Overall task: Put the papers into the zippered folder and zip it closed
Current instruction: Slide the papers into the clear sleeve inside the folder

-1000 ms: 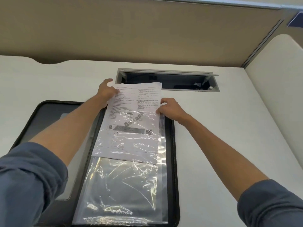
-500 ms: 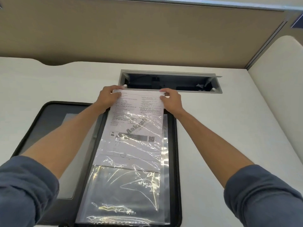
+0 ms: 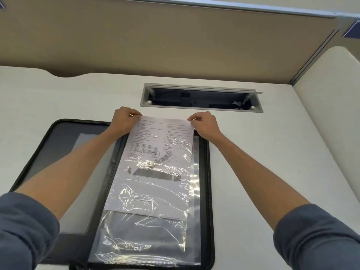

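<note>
A black zippered folder point(image 3: 211, 191) lies open flat on the white desk, with a clear plastic sleeve point(image 3: 144, 240) on its right half. The printed papers point(image 3: 155, 137) sit partway inside that sleeve, their top part sticking out past the folder's far edge. My left hand point(image 3: 123, 122) pinches the papers' top left corner. My right hand point(image 3: 204, 124) pinches the top right corner. The lower part of the sleeve holds no paper.
The white desk point(image 3: 272, 162) has an open grey cable tray slot point(image 3: 200, 98) just beyond the papers. A tan partition point(image 3: 175, 45) runs along the back and a cream panel point(image 3: 331, 94) stands at the right. The folder's left half point(image 3: 64, 172) shows a grey pocket.
The papers have slid further down into the sleeve toward me. Both hands moved from the sheet's sides to its top corners and came closer.
</note>
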`<action>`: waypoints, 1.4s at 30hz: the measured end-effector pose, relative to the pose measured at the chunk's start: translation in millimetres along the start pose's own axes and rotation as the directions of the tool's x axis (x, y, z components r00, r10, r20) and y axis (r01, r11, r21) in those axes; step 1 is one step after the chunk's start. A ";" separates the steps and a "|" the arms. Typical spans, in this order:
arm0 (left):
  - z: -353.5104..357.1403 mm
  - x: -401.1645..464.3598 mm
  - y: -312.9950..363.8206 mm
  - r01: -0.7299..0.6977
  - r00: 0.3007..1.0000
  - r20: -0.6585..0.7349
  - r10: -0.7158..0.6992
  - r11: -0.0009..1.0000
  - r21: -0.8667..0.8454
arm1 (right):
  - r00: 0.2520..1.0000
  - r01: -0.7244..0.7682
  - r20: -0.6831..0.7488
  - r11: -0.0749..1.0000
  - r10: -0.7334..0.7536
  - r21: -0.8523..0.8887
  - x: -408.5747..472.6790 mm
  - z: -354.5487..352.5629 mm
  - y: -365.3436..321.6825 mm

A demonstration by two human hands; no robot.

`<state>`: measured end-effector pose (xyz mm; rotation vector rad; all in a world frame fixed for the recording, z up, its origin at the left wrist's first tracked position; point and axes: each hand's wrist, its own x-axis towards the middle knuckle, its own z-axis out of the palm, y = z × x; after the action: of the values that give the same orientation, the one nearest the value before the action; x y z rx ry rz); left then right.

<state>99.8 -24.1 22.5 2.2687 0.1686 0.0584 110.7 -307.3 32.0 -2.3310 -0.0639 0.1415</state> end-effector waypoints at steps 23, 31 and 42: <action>-9.0 -30.9 -21.7 -0.172 0.982 0.121 0.148 0.958 0.227 | 0.981 0.175 0.113 0.975 -0.160 -0.136 -34.7 7.1 15.1; -14.2 -51.3 -26.4 -0.186 0.971 0.183 0.152 0.966 0.181 | 0.981 0.141 0.155 0.982 -0.121 -0.125 -41.2 11.1 20.9; -14.3 -64.3 -34.1 -0.218 0.959 0.225 0.172 0.956 0.199 | 0.974 0.146 0.194 0.977 -0.115 -0.156 -42.4 12.7 20.8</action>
<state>31.2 -0.7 6.7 2.4906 -0.1687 -0.0958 67.1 -316.4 11.8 -2.4682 -0.3338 0.2954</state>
